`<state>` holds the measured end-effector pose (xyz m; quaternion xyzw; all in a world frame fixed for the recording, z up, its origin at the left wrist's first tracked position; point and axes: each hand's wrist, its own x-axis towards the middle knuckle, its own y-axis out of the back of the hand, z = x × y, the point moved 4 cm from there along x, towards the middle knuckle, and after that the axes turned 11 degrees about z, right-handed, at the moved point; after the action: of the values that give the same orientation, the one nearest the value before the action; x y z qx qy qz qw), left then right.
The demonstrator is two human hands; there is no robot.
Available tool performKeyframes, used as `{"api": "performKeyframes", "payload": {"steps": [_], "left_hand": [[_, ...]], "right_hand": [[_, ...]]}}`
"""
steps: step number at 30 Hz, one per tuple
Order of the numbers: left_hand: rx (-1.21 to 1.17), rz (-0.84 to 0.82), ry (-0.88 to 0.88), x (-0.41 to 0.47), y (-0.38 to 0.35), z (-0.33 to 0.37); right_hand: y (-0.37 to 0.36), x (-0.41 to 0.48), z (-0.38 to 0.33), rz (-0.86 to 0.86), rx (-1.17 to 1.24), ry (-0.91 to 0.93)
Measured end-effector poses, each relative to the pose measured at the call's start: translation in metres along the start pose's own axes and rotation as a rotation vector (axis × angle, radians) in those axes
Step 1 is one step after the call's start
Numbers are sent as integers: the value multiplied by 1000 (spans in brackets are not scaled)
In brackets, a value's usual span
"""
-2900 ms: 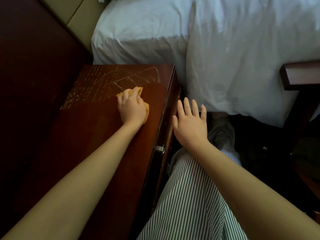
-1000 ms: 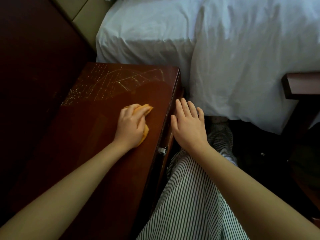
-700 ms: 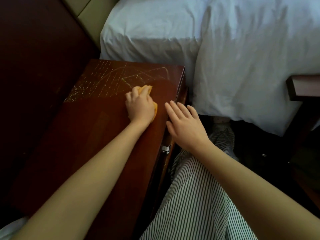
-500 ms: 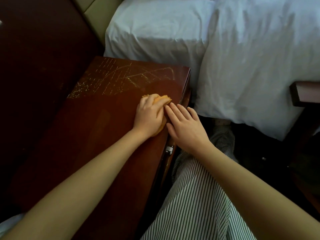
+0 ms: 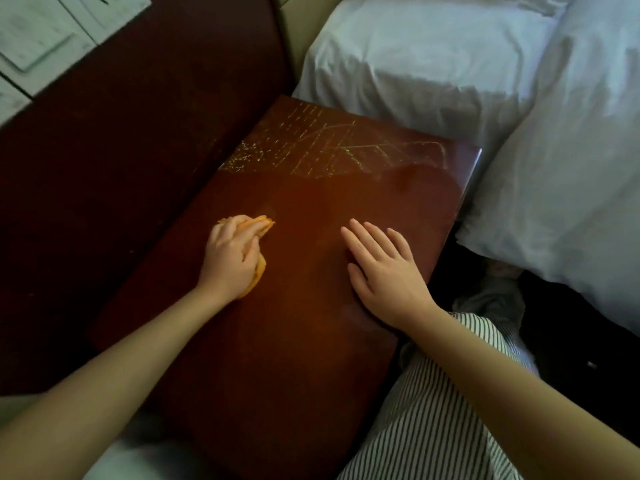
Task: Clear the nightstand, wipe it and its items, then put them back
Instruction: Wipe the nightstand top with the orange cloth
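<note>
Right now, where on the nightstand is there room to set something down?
Bare nightstand top lies beyond the hands, up to the scratched far edge by the bed, and at the near end. Crowded middle: left hand on the orange cloth, right hand flat.

Bedroom, by my read. White-sheeted bed point(image 5: 433, 64) with hanging duvet point(image 5: 571, 174) just beside the dark wooden nightstand point(image 5: 311, 358) in front of me. Matching wood wall panel point(image 5: 138, 140) behind it, carrying a pale switch-like plate point(image 5: 38, 39).

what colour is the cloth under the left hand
Orange; the head view shows the crumpled orange cloth gripped in the left hand.
</note>
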<state>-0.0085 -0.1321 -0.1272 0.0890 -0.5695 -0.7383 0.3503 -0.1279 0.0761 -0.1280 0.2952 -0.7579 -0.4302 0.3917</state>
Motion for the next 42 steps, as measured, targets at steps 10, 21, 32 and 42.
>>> {"api": "performKeyframes", "payload": {"steps": [10, 21, 32, 42], "left_hand": [[72, 164, 325, 68, 10, -59], [-34, 132, 179, 94, 1, -58], [-32, 177, 281, 116, -4, -60], [-141, 96, 42, 95, 4, -78]], "right_hand": [[-27, 20, -20, -12, -50, 100], [-33, 22, -20, -28, -90, 118], [-34, 24, -20, -14, -85, 116], [-32, 25, -19, -13, -72, 100]]}}
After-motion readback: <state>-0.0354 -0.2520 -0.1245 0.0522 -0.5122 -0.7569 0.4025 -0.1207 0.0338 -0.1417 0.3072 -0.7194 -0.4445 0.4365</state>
